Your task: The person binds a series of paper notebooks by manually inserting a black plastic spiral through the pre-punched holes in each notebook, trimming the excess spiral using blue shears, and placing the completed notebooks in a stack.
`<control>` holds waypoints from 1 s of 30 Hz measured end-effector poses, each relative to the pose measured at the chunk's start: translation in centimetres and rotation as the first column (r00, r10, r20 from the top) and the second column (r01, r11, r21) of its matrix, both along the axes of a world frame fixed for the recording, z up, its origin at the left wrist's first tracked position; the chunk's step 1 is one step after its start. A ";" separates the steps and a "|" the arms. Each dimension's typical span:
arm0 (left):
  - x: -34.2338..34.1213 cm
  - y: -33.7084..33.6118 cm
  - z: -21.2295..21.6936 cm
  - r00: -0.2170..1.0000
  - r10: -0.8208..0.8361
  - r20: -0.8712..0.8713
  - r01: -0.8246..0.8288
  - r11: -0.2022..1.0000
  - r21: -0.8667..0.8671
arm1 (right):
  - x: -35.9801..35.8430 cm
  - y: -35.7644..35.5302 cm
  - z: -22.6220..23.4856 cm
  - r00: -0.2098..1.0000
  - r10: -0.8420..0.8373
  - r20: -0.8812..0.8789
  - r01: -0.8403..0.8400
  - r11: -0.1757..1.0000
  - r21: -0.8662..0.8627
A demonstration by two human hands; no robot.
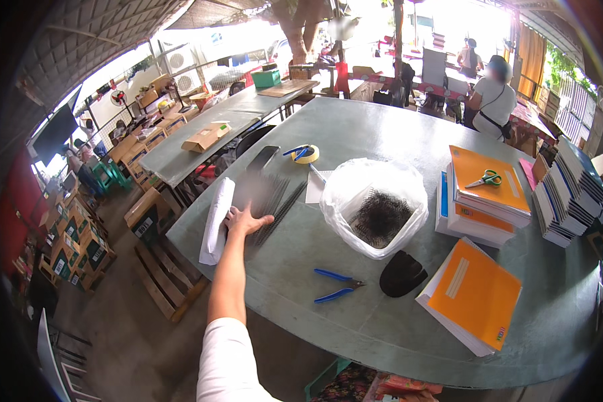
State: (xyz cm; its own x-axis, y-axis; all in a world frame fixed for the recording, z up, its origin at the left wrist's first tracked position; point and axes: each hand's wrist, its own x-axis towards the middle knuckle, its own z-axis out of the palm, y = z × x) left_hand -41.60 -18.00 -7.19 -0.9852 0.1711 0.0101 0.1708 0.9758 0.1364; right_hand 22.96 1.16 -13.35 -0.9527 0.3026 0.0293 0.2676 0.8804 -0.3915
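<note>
Where blur clouds my feed, I log: left hand [243,220], thumb spread wide, over loose black coils [283,208] on the table [382,127]; any hold, I cannot tell. Right hand: out of view. Progress, I judge: partway; orange books [472,161] stacked, coils yet loose. Obstacles: white roll [217,221], left; white bag [409,175], blue-handled cutters [338,291], right.

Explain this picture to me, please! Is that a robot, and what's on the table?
No robot: it's a person's bare left hand, seen from a camera on their head. Its wide lens bends straight edges. The hand is at some long black coils; blur hides whether it grips any. A long white bundle lies beside it. The grey-green table also has blue-handled cutters, a white bag holding a black tangle, and orange-covered books. The right hand isn't in view.
</note>
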 end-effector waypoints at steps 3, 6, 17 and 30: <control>0.7 0.7 0.5 0.992 0.092 0.091 -0.091 0.996 -0.012 | -0.9 -0.4 0.1 0.998 0.057 -0.001 -0.057 0.995 -0.076; 2.7 0.3 0.7 0.995 0.040 0.093 -0.048 0.995 0.087 | -2.2 -1.3 0.1 0.999 0.031 -0.016 -0.033 0.996 -0.079; 3.3 -8.4 0.2 0.976 0.166 -0.139 -0.167 0.986 0.007 | -2.5 -1.2 0.9 0.998 0.000 0.071 0.006 0.997 -0.080; 8.3 -7.3 -0.4 0.992 0.110 0.060 -0.113 0.993 0.044 | -2.5 1.3 4.6 0.933 0.265 -0.242 -0.309 0.937 -0.165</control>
